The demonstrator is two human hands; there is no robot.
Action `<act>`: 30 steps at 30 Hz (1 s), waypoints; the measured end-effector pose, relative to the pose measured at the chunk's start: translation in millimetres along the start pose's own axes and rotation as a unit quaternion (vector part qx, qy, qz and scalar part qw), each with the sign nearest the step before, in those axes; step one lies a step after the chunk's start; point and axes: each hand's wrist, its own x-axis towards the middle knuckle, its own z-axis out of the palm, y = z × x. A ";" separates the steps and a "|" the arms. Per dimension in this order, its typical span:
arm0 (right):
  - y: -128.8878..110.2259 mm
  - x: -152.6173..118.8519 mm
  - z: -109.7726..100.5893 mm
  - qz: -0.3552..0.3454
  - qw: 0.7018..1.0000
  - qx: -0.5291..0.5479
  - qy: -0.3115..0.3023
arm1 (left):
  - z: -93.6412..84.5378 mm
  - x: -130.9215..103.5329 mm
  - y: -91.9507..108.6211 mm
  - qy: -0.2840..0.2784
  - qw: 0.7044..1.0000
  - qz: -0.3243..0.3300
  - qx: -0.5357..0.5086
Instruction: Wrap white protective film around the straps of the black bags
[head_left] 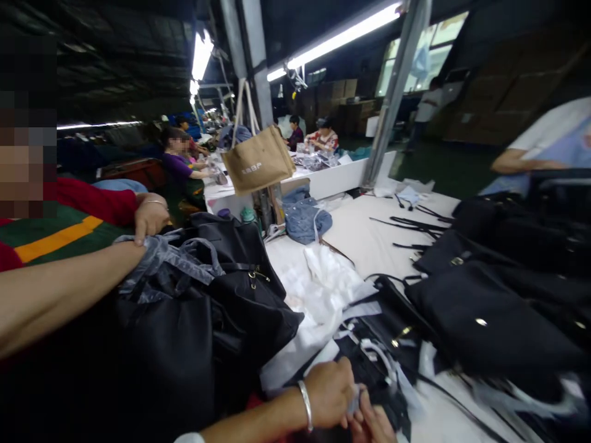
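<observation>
My left hand (329, 394), with a silver bangle at the wrist, is closed at the bottom of the view. Close against its fingertips, my right hand (375, 424) is partly cut off by the lower edge. Both hands pinch a small greyish, translucent piece of plastic wrap (354, 400). Just behind them lies a black bag (364, 363), with pale wrapping around its handle. Another black bag with a gold clasp (401, 335) lies farther back, next to crumpled white tissue paper (323, 283).
At left, a co-worker's hand (151, 216) touches plastic-wrapped handles (170, 264) on large black bags (249, 295). More black bags (489, 314) pile up at right, near another person's arm (517, 161). A tan tote (258, 161) hangs from a post beyond the white table (364, 234).
</observation>
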 end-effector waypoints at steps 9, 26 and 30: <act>0.0 5.4 -2.3 0.114 0.961 0.251 -0.003 | 12.5 -11.0 -32.2 -0.031 0.992 -0.085 -0.092; -26.4 40.6 -54.4 -0.103 0.925 -0.366 -0.017 | 38.9 18.5 -40.8 0.022 0.993 -0.118 -0.021; -52.1 76.4 -64.0 -0.286 0.811 -0.497 -0.116 | 39.3 20.1 -40.3 0.033 0.993 -0.116 -0.014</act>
